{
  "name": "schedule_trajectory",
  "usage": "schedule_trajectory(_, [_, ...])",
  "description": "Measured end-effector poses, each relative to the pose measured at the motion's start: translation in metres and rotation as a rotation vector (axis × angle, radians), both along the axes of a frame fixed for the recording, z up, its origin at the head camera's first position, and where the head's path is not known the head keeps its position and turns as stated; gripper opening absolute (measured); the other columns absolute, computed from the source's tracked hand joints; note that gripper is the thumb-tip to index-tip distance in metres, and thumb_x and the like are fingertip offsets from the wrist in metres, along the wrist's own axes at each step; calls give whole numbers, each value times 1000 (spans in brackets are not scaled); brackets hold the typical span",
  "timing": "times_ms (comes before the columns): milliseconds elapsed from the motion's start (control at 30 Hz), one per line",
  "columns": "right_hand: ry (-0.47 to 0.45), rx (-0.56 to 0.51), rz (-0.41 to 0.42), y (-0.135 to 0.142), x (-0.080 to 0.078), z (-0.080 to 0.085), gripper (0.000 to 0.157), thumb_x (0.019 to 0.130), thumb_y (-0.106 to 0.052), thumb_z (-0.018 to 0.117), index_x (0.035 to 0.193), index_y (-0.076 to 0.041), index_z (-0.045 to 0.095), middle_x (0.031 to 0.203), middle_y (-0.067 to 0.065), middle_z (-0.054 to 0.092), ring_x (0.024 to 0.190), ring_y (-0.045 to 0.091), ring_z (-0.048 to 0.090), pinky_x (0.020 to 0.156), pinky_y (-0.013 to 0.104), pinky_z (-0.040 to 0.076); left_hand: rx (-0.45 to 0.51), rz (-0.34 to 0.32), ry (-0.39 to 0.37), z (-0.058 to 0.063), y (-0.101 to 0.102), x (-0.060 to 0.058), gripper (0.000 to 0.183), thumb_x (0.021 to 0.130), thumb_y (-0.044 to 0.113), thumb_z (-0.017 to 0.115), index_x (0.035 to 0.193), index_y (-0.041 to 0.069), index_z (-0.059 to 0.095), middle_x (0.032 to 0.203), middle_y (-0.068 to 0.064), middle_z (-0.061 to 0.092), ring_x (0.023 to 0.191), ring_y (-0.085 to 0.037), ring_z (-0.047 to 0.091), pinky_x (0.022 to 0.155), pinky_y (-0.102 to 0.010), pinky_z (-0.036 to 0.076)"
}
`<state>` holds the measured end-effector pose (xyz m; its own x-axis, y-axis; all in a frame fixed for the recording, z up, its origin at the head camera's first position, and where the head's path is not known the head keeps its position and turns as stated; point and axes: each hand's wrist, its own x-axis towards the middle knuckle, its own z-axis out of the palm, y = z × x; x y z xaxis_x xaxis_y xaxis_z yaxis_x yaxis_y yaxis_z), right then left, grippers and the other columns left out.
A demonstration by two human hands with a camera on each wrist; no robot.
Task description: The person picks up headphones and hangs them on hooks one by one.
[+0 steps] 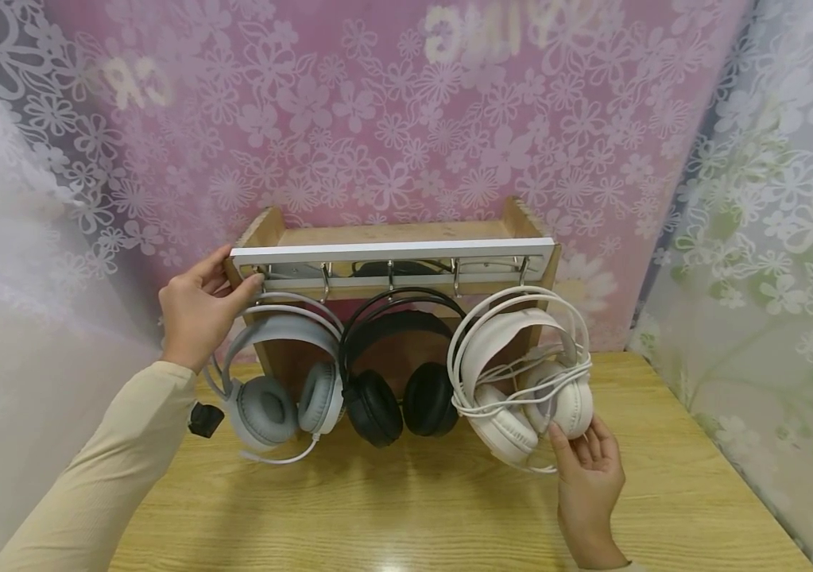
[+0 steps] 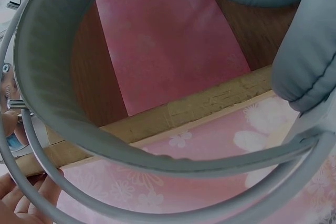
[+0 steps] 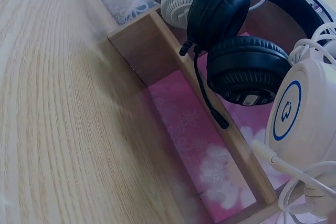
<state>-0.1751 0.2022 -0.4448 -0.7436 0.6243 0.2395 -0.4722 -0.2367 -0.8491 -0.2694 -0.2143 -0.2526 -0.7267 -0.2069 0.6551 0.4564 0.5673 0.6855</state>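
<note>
A wooden rack [image 1: 392, 234] with a white hook rail along its front holds three headsets. My left hand [image 1: 195, 306] grips the rack's left end, thumb in front near the first hook. Just beside that hand hangs a grey headset [image 1: 263, 409]; its padded headband [image 2: 47, 66] fills much of the left wrist view. In the middle is a black headset [image 1: 373, 409], whose microphone boom [image 3: 205, 93] shows in the right wrist view. A white headset [image 1: 506, 429] with its cable wound round it hangs at the right. From below, my right hand [image 1: 592, 477] holds its right ear cup.
The rack stands on a wood-grain table [image 1: 406, 508]. Behind it is a pink flowered wall covering [image 1: 392, 119], with pale flowered panels [image 1: 771, 278] to the sides. Metal hooks [image 1: 456, 278] stick out along the rail. A small black object [image 1: 204, 419] shows by the left wrist.
</note>
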Motion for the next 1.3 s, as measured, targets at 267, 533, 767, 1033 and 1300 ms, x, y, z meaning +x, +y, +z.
schedule_trajectory(267, [-59, 59, 18, 3, -2, -3, 52, 85, 8, 66, 133, 0, 48, 121, 3, 58, 107, 10, 60, 90, 16, 50, -3, 0, 0, -1, 0, 0, 60, 79, 23, 80, 133, 10, 57, 116, -18, 66, 104, -27, 66, 79, -12, 53])
schedule_trajectory(533, [-60, 62, 33, 4, -3, -3, 53, 85, 8, 66, 133, 0, 47, 120, 1, 58, 108, 10, 60, 90, 15, 50, 2, 5, -18, 0, 0, 1, 60, 80, 24, 79, 134, 10, 57, 118, -17, 66, 105, -26, 66, 80, -14, 53])
schedule_trajectory(767, [-112, 90, 28, 7, -2, -1, 61, 86, 4, 68, 141, 3, 42, 135, 17, 51, 112, 6, 58, 91, 13, 49, 3, 4, -21, -1, 1, 0, 60, 80, 25, 79, 135, 11, 56, 118, -17, 66, 105, -26, 66, 81, -14, 54])
schedule_trajectory(1033, [-200, 175, 85, 15, 4, 0, 66, 89, -2, 67, 147, 1, 34, 147, 27, 35, 126, 14, 50, 92, 9, 46, 6, -2, -21, -3, 1, -2, 61, 81, 27, 78, 136, 14, 55, 118, -16, 66, 106, -26, 65, 82, -14, 53])
schedule_trajectory(1300, [-164, 274, 64, 29, 6, -5, 55, 89, 2, 64, 141, 0, 44, 130, 3, 58, 110, 0, 58, 90, 12, 48, 9, 18, -39, -7, -5, 2, 55, 81, 28, 78, 131, 13, 60, 113, -16, 68, 100, -17, 68, 79, -12, 54])
